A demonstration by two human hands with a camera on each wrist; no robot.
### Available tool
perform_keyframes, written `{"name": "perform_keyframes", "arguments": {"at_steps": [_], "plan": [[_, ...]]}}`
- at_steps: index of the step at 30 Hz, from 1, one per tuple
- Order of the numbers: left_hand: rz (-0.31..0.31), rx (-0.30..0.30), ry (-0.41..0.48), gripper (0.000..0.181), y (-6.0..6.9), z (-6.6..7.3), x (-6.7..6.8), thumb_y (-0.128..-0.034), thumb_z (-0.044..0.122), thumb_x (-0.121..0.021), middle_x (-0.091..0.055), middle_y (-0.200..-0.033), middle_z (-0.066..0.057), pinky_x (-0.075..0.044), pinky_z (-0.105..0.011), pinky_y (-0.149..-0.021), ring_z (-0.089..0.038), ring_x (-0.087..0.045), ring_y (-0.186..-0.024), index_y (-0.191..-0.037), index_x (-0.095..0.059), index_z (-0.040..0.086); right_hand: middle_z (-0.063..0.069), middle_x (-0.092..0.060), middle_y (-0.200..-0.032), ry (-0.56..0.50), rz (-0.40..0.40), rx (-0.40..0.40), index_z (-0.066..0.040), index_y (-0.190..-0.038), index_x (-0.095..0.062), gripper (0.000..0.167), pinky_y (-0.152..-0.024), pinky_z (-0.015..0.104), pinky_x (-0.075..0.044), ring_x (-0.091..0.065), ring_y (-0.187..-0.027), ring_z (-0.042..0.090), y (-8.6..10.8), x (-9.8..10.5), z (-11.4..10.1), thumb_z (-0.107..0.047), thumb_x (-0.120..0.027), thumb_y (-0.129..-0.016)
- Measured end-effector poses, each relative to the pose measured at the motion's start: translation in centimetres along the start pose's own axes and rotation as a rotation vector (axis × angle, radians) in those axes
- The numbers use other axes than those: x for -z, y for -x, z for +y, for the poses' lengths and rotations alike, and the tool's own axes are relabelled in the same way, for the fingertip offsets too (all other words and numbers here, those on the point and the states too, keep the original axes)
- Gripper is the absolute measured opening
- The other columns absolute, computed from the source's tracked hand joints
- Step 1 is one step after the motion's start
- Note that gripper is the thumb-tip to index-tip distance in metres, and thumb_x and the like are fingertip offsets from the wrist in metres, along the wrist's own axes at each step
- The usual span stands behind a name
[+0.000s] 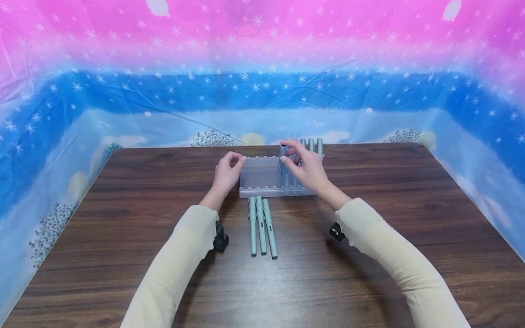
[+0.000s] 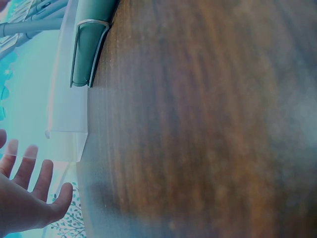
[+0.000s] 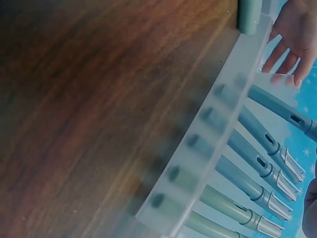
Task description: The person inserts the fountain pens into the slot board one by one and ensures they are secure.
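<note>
My left hand [image 1: 229, 172] pinches the upper left corner of a clear pen rack [image 1: 258, 175]; in the left wrist view the fingertips of that hand [image 2: 29, 193] show through the panel. With thumb and fingers, my right hand [image 1: 308, 169] grips a blue pen [image 1: 281, 164] near its top. The pen stands almost upright at the rack, its lower end at the notched front ledge. To its right, several blue pens [image 3: 257, 158] and two green pens [image 3: 225, 206] lean in the rack's slots. Three pale green pens [image 1: 261, 228] lie side by side on the table before the rack.
The dark wood table [image 1: 156, 205] extends around the rack. Behind it hangs a pink and blue snowflake cloth [image 1: 254, 91]. A small black camera [image 1: 220, 237] sits on the left wrist and another camera [image 1: 337, 232] on the right.
</note>
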State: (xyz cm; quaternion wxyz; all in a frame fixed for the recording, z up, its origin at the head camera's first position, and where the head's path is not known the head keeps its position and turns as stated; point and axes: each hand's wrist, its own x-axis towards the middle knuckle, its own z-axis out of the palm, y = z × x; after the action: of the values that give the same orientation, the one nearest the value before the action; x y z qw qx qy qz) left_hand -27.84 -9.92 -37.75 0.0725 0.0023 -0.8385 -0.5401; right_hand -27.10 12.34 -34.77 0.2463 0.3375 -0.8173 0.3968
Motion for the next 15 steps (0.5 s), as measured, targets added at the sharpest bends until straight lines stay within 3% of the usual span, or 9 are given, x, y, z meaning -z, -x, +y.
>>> {"name": "perform_keyframes", "arguments": {"at_steps": [6,15], "plan": [[0.001,0.002,0.001,0.025,-0.08,0.03,0.03,-0.0896,0.028,-0.051,-0.055,-0.109,-0.010,-0.040,-0.035,-0.085,-0.024,-0.049,-0.103,-0.101,-0.055,0.007,0.007,-0.064,-0.089,0.001,-0.061,-0.017,-0.011,-0.119,-0.051,0.033,-0.043,0.026,-0.034,-0.045,-0.051,0.009,-0.28,0.10,-0.03,-0.014,-0.058,-0.086],[0.001,-0.007,-0.004,0.025,0.02,-0.01,-0.02,-0.0896,0.028,-0.051,-0.055,-0.108,-0.010,-0.040,-0.035,-0.084,-0.024,-0.049,-0.102,-0.102,-0.055,0.006,0.006,-0.064,-0.091,-0.024,-0.118,-0.119,-0.012,-0.120,-0.051,0.033,-0.049,0.028,-0.040,-0.051,-0.058,0.011,-0.71,0.22,0.48,-0.018,-0.056,-0.088]]}}
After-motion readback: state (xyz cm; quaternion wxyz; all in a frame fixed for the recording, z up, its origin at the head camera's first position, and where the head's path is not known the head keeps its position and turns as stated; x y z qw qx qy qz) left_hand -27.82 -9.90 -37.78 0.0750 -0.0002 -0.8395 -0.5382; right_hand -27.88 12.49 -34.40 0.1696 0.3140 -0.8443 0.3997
